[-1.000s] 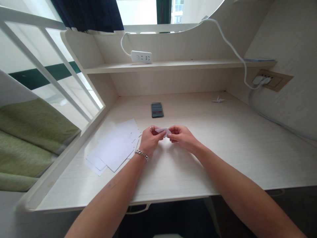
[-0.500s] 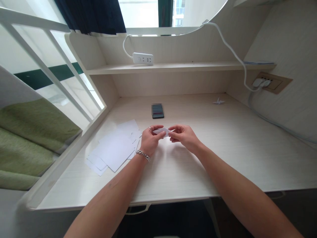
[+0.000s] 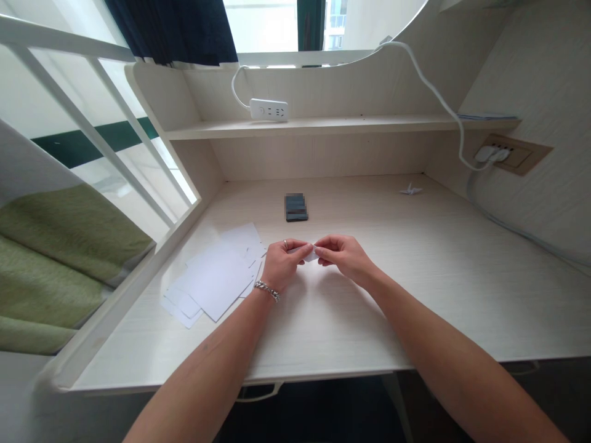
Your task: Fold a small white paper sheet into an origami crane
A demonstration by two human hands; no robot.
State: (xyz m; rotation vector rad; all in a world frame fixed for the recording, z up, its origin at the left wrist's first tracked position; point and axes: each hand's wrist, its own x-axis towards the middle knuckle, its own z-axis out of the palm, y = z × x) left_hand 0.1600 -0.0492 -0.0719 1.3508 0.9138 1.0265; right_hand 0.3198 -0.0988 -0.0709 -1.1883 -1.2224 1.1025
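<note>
Between my two hands is a small piece of folded white paper (image 3: 311,256), held just above the desk. My left hand (image 3: 282,261), with a ring and a chain bracelet, pinches its left side between thumb and fingers. On its right side, my right hand (image 3: 342,255) grips the edge with thumb and forefinger. Most of the paper is covered by my fingers, so its folds cannot be made out. Loose sheets of white paper (image 3: 215,277) lie overlapping on the desk to the left of my left hand.
A dark phone-like object (image 3: 296,208) lies beyond my hands. At the back right sits a folded paper crane (image 3: 410,190). The shelf (image 3: 337,127) holds a white power strip (image 3: 268,110). A white cable (image 3: 429,89) drops to the wall socket (image 3: 519,155).
The folded paper has turned and now shows less between my hands. My left thumb has moved right, closer to my right fingertips. The view has shifted slightly.
</note>
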